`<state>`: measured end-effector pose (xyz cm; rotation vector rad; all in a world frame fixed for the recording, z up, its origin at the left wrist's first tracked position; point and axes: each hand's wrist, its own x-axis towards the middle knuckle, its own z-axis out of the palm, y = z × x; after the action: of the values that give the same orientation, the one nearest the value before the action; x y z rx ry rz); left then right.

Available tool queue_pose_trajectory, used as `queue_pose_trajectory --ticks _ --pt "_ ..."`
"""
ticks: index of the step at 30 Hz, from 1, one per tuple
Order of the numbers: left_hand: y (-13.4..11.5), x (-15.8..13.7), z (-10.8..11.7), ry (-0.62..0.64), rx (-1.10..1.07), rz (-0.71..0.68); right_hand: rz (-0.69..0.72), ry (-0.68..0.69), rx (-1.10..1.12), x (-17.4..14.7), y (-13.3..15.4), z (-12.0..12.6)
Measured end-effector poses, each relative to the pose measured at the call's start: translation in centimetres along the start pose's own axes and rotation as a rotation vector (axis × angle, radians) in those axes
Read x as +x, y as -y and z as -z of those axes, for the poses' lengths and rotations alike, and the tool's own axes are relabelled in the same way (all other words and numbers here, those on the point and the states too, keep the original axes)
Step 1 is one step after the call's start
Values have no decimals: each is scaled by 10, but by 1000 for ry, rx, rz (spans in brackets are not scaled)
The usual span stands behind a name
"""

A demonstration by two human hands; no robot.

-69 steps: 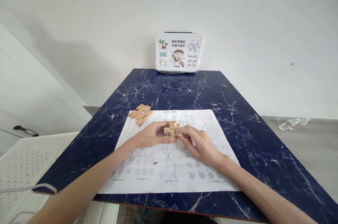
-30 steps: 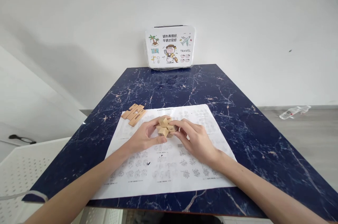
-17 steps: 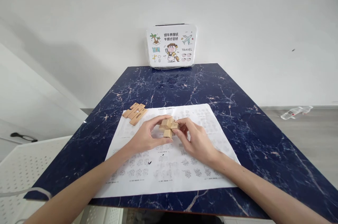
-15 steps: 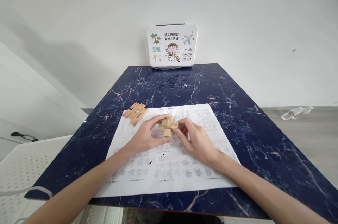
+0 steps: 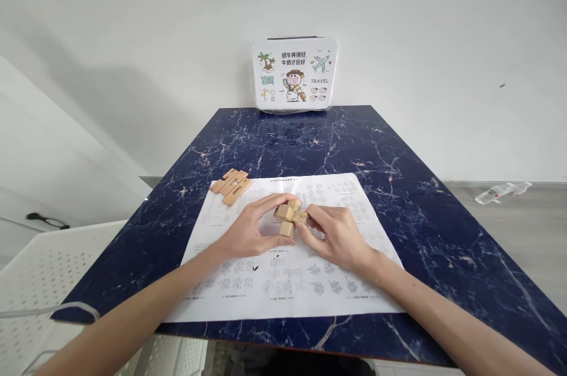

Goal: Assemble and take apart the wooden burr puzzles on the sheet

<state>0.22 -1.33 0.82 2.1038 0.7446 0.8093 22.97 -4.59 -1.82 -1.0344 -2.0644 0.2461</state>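
A small wooden interlocking puzzle [image 5: 286, 213] of light blocks is held between both hands above a printed paper sheet [image 5: 248, 305]. My left hand [image 5: 252, 228] curls around its left side, thumb at the near block and fingers over the far side. With thumb and fingertips, my right hand [image 5: 334, 233] pinches the block on the right, which bears dark markings. Part of the puzzle is hidden behind the fingers. Several flat notched wooden pieces [image 5: 231, 186] lie fitted side by side on the sheet's far left corner.
The dark blue marbled table [image 5: 328, 151] reaches to the wall. A white printed box [image 5: 296, 75] stands at its far edge. White perforated baskets [image 5: 26, 270] are at the lower left. A clear plastic bottle [image 5: 500, 192] lies on the floor at right.
The puzzle has turned slightly in my hands, and its blocks show at a different angle. The whole view has shifted a little, so everything sits slightly further right.
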Motion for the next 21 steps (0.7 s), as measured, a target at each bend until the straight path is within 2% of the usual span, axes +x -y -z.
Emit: queue_pose_trajectory --ticks 7,11,16,21 --pt "4 0 -3 -81 198 -109 -248 91 190 0 7 -4" --pt "10 -1 -6 -110 299 -167 -309 138 212 2 6 -7" --pt "16 0 -7 -131 371 -146 -318 171 258 4 0 -8" --pt "15 1 -7 -120 317 -117 -208 112 194 2 -3 -6"
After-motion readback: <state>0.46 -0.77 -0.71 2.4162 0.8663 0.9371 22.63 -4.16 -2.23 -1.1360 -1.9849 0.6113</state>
